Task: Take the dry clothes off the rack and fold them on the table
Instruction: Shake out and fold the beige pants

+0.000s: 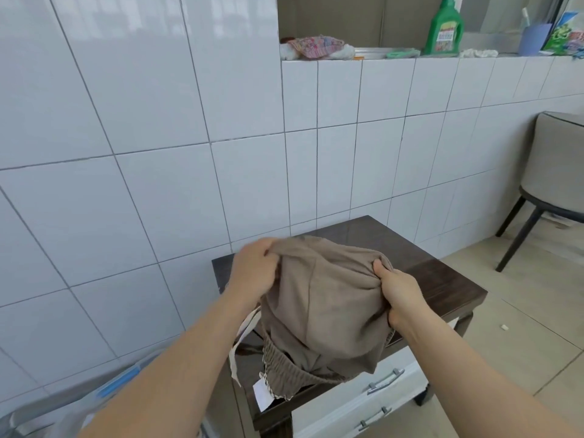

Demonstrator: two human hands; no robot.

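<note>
You hold the taupe trousers (322,305) bunched over the dark wooden table (448,289), your left hand (252,270) clutching cloth at the far-left edge and your right hand (399,295) gripping a fold on the right. The elastic waistband (284,365) hangs nearest you, so the garment's length likely runs away from you; both hands sit level across it.

Above the dark wooden table (442,289), the left hand (252,270) and right hand (398,295) each gripped bunched folds of the taupe trousers (325,301), whose elastic waistband (284,368) and white label (262,395) lay on the table's near end.
</note>
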